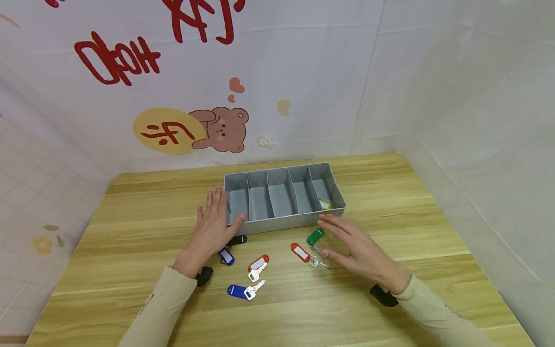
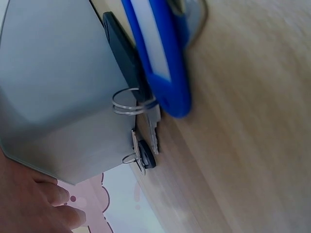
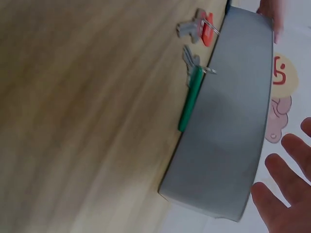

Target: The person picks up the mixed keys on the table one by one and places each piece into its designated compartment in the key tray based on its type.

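Observation:
A grey divided tray (image 1: 282, 223) sits on the table. My left hand (image 1: 210, 226) lies along its left end, fingers straight, thumb at the front left corner. Near the front right corner hovers my right hand (image 1: 360, 248), fingers loosely spread and holding nothing. Close to that hand are a green key tag (image 1: 315, 236) and a red key tag (image 1: 300, 252), each with a key. Beside the left hand lie a black key tag (image 1: 238, 240) and a blue key tag (image 1: 226, 256). A yellow key tag (image 1: 324, 205) rests in the tray's rightmost compartment.
Towards the front lie another red key tag (image 1: 258, 262) and another blue one (image 1: 236, 291), both with keys. In the left wrist view, a second small black tag (image 2: 147, 154) lies farther along the tray's side. A printed white sheet (image 1: 321, 86) hangs behind the table.

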Demonstrator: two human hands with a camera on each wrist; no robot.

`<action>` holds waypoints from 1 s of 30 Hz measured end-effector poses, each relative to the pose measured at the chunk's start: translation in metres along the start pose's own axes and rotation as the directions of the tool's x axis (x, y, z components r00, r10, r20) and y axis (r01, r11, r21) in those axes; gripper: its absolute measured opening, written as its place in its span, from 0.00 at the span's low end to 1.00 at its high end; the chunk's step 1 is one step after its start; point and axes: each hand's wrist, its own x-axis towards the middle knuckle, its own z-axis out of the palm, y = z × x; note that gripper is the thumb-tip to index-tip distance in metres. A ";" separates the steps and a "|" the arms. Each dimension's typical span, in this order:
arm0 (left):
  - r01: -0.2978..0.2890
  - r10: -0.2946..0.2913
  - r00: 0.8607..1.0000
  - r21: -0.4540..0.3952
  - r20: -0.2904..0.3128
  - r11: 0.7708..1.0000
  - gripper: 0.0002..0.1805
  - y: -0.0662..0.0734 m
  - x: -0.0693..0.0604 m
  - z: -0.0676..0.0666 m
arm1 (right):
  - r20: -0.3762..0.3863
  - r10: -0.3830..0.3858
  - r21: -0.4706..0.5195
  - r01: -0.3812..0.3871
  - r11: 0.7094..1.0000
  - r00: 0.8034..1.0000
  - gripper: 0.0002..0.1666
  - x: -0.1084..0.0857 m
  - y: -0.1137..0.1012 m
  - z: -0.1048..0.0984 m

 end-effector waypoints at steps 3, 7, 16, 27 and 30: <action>0.002 -0.002 1.000 -0.003 0.002 1.000 0.54 0.000 0.000 0.000 | 0.016 0.020 -0.002 -0.020 1.000 1.000 0.39 -0.001 -0.001 0.005; 0.003 -0.003 1.000 -0.001 0.007 1.000 0.54 -0.001 0.001 0.001 | 0.032 0.041 0.006 -0.041 0.999 0.999 0.39 -0.002 0.000 0.009; 0.006 -0.006 1.000 0.006 0.016 1.000 0.54 -0.001 0.000 0.000 | 0.056 0.045 0.047 -0.047 0.998 0.997 0.37 0.004 0.005 0.017; 0.011 -0.011 1.000 0.007 0.024 1.000 0.54 -0.001 0.000 0.000 | 0.112 0.066 0.030 -0.070 0.997 0.992 0.25 0.014 0.010 0.027; 0.010 -0.010 1.000 0.007 0.024 1.000 0.54 -0.001 0.000 0.000 | 0.102 0.048 0.018 -0.050 0.999 0.994 0.23 0.015 0.012 0.029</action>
